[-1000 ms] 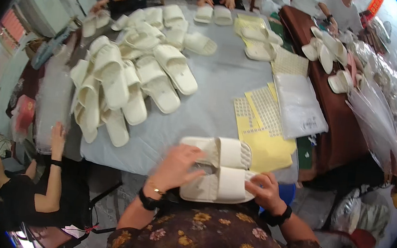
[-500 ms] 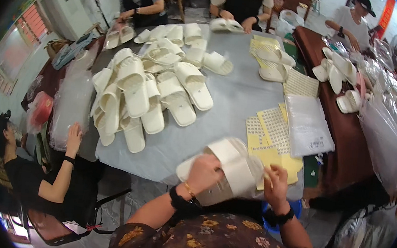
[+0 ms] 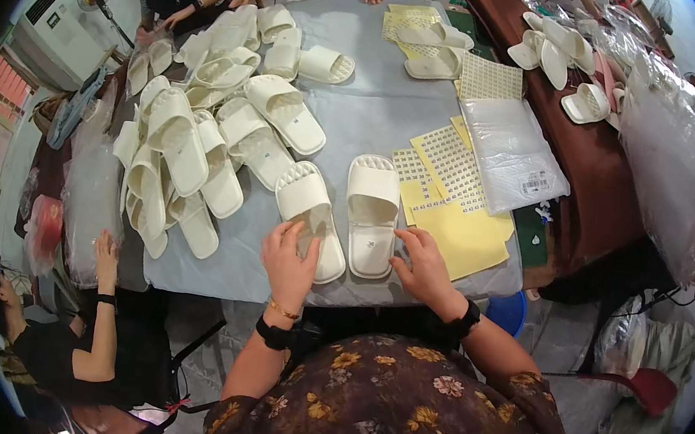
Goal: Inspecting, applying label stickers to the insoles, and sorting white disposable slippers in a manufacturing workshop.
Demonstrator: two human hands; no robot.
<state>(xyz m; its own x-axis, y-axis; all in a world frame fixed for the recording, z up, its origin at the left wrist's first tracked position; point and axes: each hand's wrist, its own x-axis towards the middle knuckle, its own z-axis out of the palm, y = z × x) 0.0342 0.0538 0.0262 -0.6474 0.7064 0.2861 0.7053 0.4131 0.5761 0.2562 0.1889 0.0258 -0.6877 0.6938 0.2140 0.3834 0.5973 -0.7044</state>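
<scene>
Two slippers (image 3: 374, 188) have turned: cream, broad-strapped, open-toed.

From my remote seat I see cream slippers (image 3: 374, 182) at the near edge of the grey table (image 3: 366, 117), yellow sheets (image 3: 452, 167) gridded with dark marks toward its right edge (one plain yellow), and a dark brown shirt (image 3: 396, 396) with orange and pink flowers.
</scene>
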